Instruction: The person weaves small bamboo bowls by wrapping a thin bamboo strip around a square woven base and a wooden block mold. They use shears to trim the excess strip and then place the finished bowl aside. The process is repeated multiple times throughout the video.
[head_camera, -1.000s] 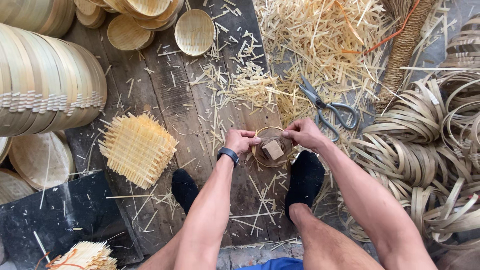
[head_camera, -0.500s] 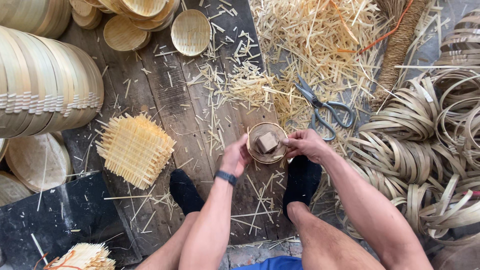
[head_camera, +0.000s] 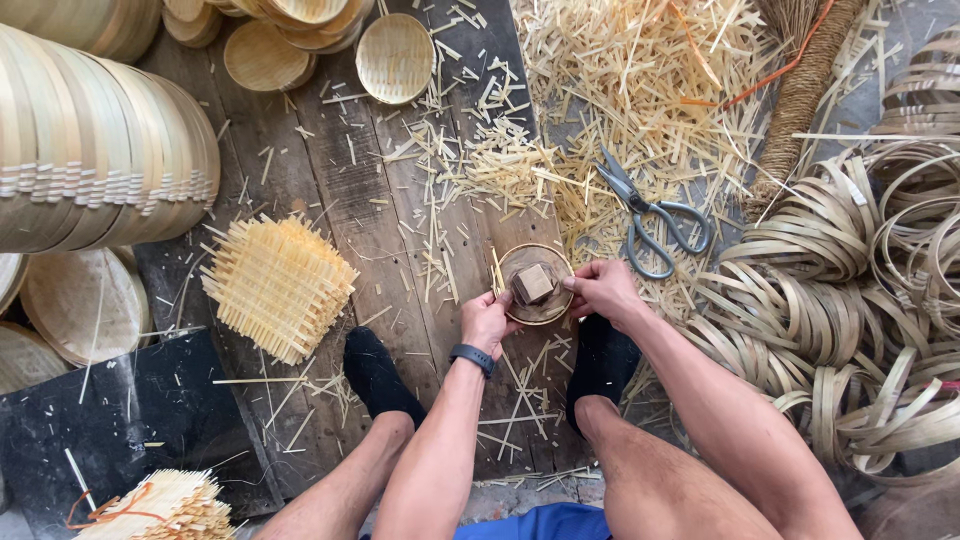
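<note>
Small round bamboo ring (head_camera: 537, 285) sits flat on the dark plank floor, near the middle, between the 2 feet. A little square wood block (head_camera: 533, 284) rests inside it, tilted a bit. Thin bamboo strip (head_camera: 497, 270) sticks up at its left rim.

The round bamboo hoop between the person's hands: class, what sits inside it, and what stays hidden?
Inside the round bamboo hoop sits a small wooden block on a round base. The left hand and right hand cover its side edges; whatever lies beneath is hidden.
</note>
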